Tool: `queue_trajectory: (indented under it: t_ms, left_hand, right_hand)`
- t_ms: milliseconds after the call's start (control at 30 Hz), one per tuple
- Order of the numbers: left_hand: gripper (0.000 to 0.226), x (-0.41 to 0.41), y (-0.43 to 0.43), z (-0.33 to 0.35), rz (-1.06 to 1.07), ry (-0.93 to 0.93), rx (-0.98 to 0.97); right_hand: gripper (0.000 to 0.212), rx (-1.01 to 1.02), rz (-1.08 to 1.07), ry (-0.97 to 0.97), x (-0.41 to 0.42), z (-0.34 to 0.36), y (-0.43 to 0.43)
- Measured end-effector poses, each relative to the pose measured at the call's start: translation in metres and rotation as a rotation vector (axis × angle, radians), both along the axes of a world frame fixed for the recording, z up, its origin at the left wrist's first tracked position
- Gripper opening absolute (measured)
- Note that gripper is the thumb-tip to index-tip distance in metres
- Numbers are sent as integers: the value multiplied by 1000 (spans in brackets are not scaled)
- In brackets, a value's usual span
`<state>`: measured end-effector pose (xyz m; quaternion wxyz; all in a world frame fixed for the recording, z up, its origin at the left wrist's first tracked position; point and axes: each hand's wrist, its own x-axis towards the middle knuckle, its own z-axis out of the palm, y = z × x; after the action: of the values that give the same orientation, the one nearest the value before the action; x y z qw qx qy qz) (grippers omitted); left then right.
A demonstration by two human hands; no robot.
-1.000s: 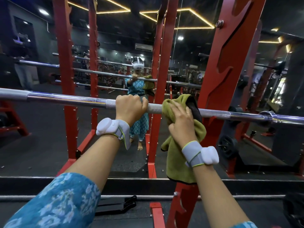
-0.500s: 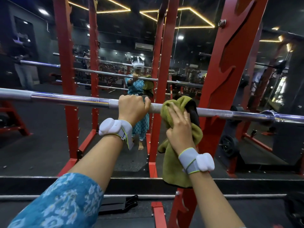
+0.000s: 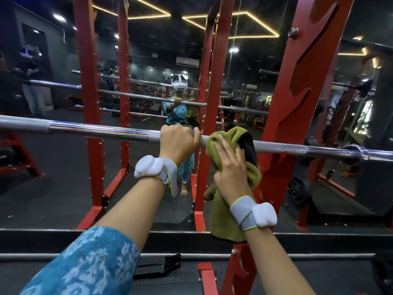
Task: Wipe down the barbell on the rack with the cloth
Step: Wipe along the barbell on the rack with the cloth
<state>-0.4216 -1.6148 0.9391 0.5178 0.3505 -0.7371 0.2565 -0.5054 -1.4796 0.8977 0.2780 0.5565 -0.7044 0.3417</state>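
Observation:
A chrome barbell [image 3: 100, 129] lies across the red rack [image 3: 306, 107] at chest height, running from the left edge to the right edge. My left hand [image 3: 177, 143] grips the bar near its middle, fingers curled over the top. Just to its right, an olive-green cloth [image 3: 231, 209] with a dark inner side is draped over the bar and hangs down below it. My right hand [image 3: 230, 165] holds the cloth bunched against the bar, fingers laid up over the fabric. The bar under the cloth is hidden.
A wall mirror behind the rack reflects me, the bar and other gym bars. Red uprights [image 3: 89, 103] stand left and centre. A weight plate [image 3: 299, 191] leans low at the right. A low black ledge [image 3: 63, 239] runs across in front of the mirror.
My right hand has slid the cloth a little to the left along the bar, closer to my left hand. The left hand keeps its grip in the same place.

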Motion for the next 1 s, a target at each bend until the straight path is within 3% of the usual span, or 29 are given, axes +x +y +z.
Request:
queue_trajectory:
  t_ms: [200,400,567,700,800,933,1000]
  left_hand:
    - [54,2,1,0,11,-15,-2]
    - [59,1,0,-4,-18,32,-70]
    - [57,7,6,-4,-35,-41,-33]
    - [59,25,5,12,-178,-368,148]
    - [44,31,2,38,-182,-604,371]
    - [33,15,9,60,-187,-685,718]
    - [23,10,13,57,-119,-690,783]
  right_hand:
    - [71,127,-167,-202,4,36,-7]
    - [79,166,-41,-1,9,25,-1]
    - [70,89,-129,-93,-13,34,3]
    - [53,241,-193,-141,-15,61,-4]
    - [42,330,-193,-114,-12,76,-11]
    - [54,360,-52,-25,-5,73,-13]
    - [62,306,30,3,-5,63,-5]
